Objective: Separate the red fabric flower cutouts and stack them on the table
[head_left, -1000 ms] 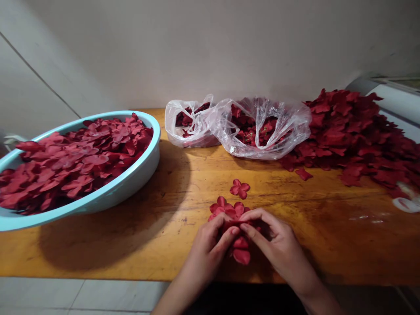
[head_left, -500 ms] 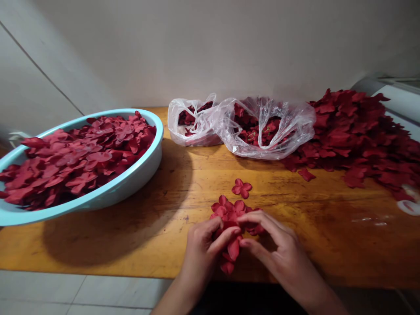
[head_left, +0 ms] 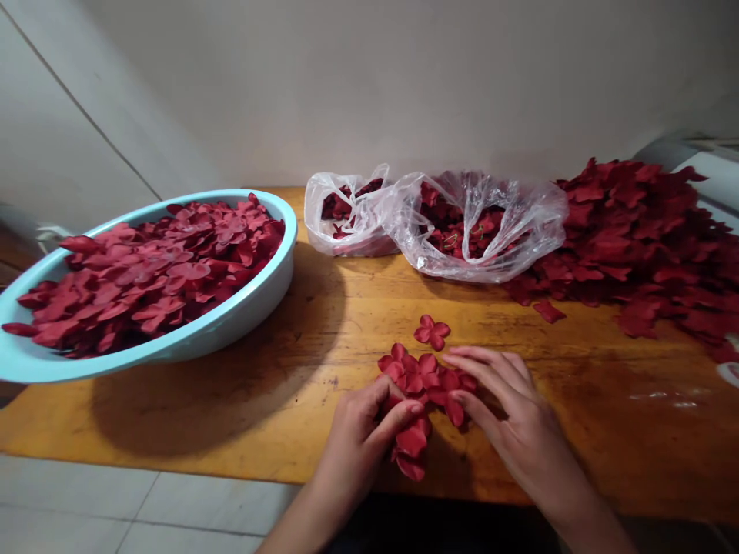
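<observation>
My left hand (head_left: 363,431) is pinched on a small stack of dark red fabric flower petals (head_left: 412,446) near the front edge of the wooden table (head_left: 300,369). My right hand (head_left: 508,408) lies beside it with fingers stretched out, its fingertips resting on a little cluster of red fabric flowers (head_left: 424,377) on the table. One single small red flower (head_left: 432,332) lies just beyond that cluster.
A light blue basin (head_left: 231,319) heaped with red petals stands at the left. Two clear plastic bags (head_left: 479,227) of red flowers sit at the back. A big loose pile of red petals (head_left: 635,231) fills the back right. A white object edges in at far right.
My right hand has let go of the petal stack and spread out over the flower cluster. My left hand keeps the stack. The view has shifted slightly left.
</observation>
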The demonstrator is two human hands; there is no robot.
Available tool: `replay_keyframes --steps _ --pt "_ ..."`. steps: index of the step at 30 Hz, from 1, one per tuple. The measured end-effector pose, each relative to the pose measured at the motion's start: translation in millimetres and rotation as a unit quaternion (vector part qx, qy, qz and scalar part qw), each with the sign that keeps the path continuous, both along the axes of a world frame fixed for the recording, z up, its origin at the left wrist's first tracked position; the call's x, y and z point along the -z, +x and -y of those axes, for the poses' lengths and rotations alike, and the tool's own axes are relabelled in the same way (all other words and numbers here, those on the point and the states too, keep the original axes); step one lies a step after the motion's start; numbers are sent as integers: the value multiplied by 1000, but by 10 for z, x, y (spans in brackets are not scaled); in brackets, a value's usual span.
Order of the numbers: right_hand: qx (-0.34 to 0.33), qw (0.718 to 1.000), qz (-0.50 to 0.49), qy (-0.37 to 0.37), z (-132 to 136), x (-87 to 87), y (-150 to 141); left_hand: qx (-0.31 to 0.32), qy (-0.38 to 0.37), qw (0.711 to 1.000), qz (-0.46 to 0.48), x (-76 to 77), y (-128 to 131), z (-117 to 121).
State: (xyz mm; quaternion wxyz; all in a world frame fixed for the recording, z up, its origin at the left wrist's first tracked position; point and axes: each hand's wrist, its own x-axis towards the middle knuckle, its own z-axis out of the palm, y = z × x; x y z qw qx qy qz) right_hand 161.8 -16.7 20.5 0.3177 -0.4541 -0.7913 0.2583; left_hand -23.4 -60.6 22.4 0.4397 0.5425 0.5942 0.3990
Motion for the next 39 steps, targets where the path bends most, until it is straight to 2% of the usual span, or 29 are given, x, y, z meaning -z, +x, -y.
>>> replay_keyframes --steps 2,4,7,11,14,20,24,27,29,31,35,39 --pt "-53 997 -21 -56 81 -53 -66 -10 8 1000 -16 9 30 -10" --pt "-78 990 -41 -107 147 -64 -146 -21 13 999 -21 24 59 -21" --pt "-46 985 -77 -149 173 -6 -226 -22 8 1000 9 43 84 -34" --pt "35 972 -139 -187 93 121 -192 18 -1 997 69 55 78 -41" --pt "81 973 -143 -161 10 210 -109 16 -2 998 66 64 59 -43" --pt "130 987 -43 -84 -106 377 63 -26 12 999 17 56 13 -24" --pt "148 987 -43 -50 -102 330 101 -24 26 999 -21 63 -3 -12" --pt "72 990 -97 -67 -8 163 20 -13 17 999 -35 82 14 -20" --pt "-9 988 -97 -120 68 54 -70 -11 11 999 -34 84 33 -35" --pt "-43 983 -92 -156 115 3 -152 0 6 1000 -17 74 47 -52" --pt "23 975 -137 -173 52 108 -170 40 1 997 62 63 38 -62" --pt "99 981 -88 -143 -87 261 -20 -16 -36 992 117 107 -1 -32"
